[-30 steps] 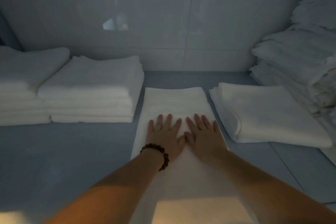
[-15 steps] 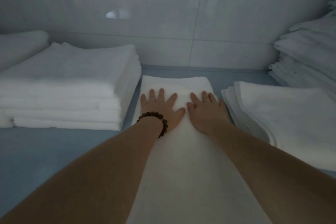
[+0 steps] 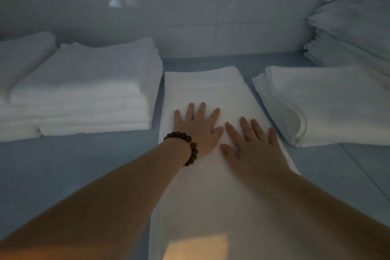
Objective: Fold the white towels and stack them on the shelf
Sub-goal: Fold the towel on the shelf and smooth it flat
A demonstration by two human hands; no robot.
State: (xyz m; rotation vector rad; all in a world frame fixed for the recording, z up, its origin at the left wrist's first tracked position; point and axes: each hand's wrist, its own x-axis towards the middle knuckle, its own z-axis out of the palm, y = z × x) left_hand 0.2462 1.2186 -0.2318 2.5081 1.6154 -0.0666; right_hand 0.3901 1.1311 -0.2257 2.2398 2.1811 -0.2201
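Both hands, left (image 3: 198,131) and right (image 3: 253,145), lie flat, fingers straight and spread, pressing the long towel (image 3: 202,88) on the shelf (image 3: 73,164), gripping nothing.

1. The long white towel (image 3: 202,91) runs off the bottom edge, so its near end is unseen. The left hand (image 3: 198,131) and right hand (image 3: 253,148), lying flat on it, cover part of its middle.
2. The far-left towel pile (image 3: 21,59) is cut by the left edge.
3. The tall towel pile (image 3: 354,27) and the folded towel (image 3: 337,101) before it run off the right edge.
4. The right hand's outline is slightly blurred.
5. A pale reflection (image 3: 115,3) on the wall (image 3: 253,6) is too vague to identify.
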